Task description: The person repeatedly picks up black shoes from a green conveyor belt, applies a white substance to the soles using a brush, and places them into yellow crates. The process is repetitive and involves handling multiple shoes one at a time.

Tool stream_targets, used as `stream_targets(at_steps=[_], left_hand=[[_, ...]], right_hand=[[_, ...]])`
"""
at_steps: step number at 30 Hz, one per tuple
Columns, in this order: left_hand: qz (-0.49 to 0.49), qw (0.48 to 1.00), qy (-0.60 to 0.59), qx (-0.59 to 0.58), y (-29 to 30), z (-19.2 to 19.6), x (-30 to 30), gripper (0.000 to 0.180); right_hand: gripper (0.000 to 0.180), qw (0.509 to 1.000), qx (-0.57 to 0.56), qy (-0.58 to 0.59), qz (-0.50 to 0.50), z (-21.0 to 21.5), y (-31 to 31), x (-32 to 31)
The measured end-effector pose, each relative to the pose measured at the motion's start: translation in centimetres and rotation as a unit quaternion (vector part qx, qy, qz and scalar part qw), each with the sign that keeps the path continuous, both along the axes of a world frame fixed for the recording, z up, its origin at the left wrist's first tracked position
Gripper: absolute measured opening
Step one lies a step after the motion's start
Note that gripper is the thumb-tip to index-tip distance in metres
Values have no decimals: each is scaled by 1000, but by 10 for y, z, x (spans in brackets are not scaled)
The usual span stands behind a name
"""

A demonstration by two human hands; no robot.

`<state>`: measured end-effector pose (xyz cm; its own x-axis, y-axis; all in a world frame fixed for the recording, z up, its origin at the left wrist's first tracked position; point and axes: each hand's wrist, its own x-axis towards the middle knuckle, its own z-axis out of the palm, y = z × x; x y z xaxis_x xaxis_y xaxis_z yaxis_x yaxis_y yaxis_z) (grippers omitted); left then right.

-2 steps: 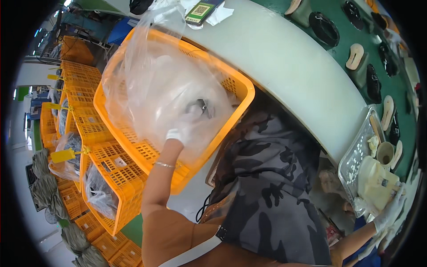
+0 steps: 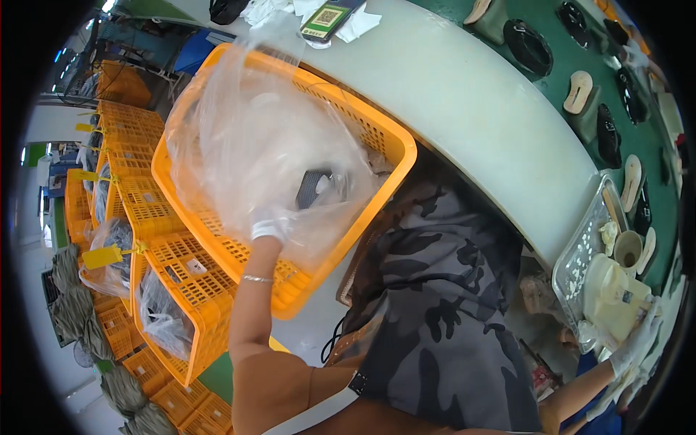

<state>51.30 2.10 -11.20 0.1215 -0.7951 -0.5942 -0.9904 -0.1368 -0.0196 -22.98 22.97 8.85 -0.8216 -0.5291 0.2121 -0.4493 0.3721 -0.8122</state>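
Observation:
My left hand (image 2: 271, 226), in a white glove, reaches into a large clear plastic bag (image 2: 254, 156). Film hides its fingers, so their grip cannot be read. The bag fills an orange plastic basket (image 2: 362, 228). Beside that hand, a dark, mesh-patterned piece (image 2: 310, 190) shows through the film; its kind is unclear. At the far right, my gloved right hand (image 2: 636, 342) rests beside a pale plastic container (image 2: 605, 290), its fingers seemingly stretched along the edge. That container sits on a metal tray (image 2: 568, 272).
A white curved tabletop (image 2: 464, 94) borders a green surface with black shoe parts (image 2: 528, 47) and beige insoles (image 2: 578, 92). A cup (image 2: 628, 249) stands near the tray. Stacked orange crates (image 2: 192, 279) with bagged goods stand left. A phone-like card (image 2: 326, 22) lies at the top.
My left hand has shifted slightly left and down in the bag. More of the dark mesh-patterned piece shows, and the bag's raised upper part has sunk a little. My right hand stays put.

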Motion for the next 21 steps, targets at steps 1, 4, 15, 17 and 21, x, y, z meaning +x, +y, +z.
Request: stream_targets(at_steps=[1,4,15,17,21], left_hand=[[27,998,-43,-21,10,22,6,35],[-73,986,-148,-7,24,30,24,31],[84,883,432,-165,-80,-31,-16,38],[-47,965,159,-204,-96,-65,-14,54],[-129,992,4,14,-102,-160,41,51]], right_hand=[[28,1000,4,3,-6,0,2,0],[29,1000,6,-13,-7,1,-4,8],[27,999,2,34,15,-8,8,-6],[26,996,12,85,-17,-4,9,14],[22,996,-2,84,-39,-4,-7,36]])
